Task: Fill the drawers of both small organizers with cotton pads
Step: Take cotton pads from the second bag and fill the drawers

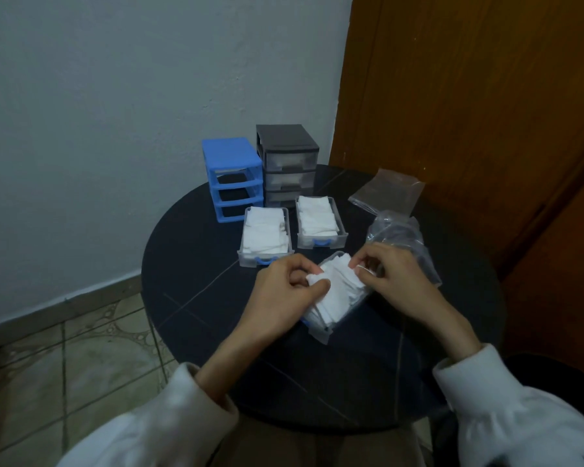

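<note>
a: round black table (189,264) shoved into a corner, pale wall up top left, wooden door on the right. why's the drawer (331,328) sitting slanted at centre frame?

b: my guess, so both hands reach in from either side. left hand (284,294) pinches a corner of the cotton pads (341,284), right hand (395,281) has its fingertips curled onto the far edge of the stack, tucking it down into the drawer.

a: and the rest?

b: two filled drawers (265,237) and (319,219) sit just above the hands, blue handles toward the camera. blue organizer (231,178) at upper centre has all three slots empty; the black organizer (287,163) beside it has its drawers in, looking white inside.

a: anything in the way?

b: crumpled clear bag (398,234) touching the right hand, flat bag (386,190) further up right. filled drawers sit between hands and blue organizer.
</note>
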